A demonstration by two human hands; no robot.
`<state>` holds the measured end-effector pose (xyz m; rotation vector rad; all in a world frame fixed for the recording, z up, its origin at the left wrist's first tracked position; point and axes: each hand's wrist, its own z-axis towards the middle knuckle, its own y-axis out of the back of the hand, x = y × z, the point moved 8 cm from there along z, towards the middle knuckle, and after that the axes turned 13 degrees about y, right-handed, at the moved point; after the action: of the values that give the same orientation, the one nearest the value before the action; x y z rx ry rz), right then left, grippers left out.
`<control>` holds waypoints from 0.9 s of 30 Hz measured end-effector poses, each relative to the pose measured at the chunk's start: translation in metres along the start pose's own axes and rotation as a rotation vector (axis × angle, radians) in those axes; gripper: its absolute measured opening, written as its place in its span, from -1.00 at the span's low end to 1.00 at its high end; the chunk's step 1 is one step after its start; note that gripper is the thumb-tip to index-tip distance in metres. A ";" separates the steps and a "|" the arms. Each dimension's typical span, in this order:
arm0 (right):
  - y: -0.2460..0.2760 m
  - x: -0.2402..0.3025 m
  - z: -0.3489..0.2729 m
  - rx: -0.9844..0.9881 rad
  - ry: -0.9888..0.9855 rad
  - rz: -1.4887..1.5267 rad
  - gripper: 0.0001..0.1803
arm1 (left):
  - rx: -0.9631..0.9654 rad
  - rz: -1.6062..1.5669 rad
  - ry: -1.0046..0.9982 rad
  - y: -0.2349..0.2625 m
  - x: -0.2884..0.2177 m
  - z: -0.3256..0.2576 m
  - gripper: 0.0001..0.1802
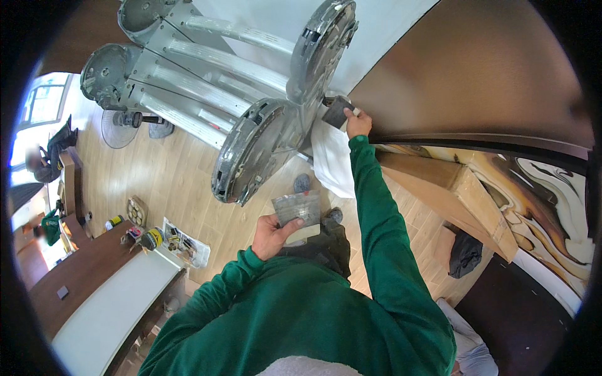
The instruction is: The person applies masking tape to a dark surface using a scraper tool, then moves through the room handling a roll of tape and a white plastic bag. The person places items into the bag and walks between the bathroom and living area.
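Before the green shirt [282, 313], the left hand [269, 237] clasps a scraper [297, 208].

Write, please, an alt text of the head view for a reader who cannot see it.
A person's left hand holds a wide grey scraper, and the right hand, farther forward, grips a dark flat tool near a brown panel. At upper left is a large round-ended silver metal frame; below is a wood-look floor, with a cardboard box at right.
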<state>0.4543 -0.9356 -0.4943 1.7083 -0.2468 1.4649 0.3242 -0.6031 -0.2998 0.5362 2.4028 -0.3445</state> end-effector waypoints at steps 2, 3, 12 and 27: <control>-0.019 -0.034 0.006 0.169 -0.025 -0.092 -0.52 | 0.014 0.027 0.012 -0.003 0.001 0.001 -0.76; -0.024 -0.054 0.002 0.262 -0.051 -0.183 -0.51 | 0.024 0.046 0.023 -0.005 0.001 0.002 -0.76; 0.135 -0.069 -0.206 -0.058 -0.454 0.385 -0.81 | 0.096 0.136 -0.037 -0.043 -0.007 0.019 -0.77; 0.432 0.090 -0.468 -0.907 -0.235 1.020 -0.78 | 0.840 0.351 -0.280 -0.306 0.038 -0.141 -0.78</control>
<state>-0.1279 -0.8450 -0.2362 0.9568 -1.8026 1.4029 0.0816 -0.8100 -0.1845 1.1629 1.7681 -1.1916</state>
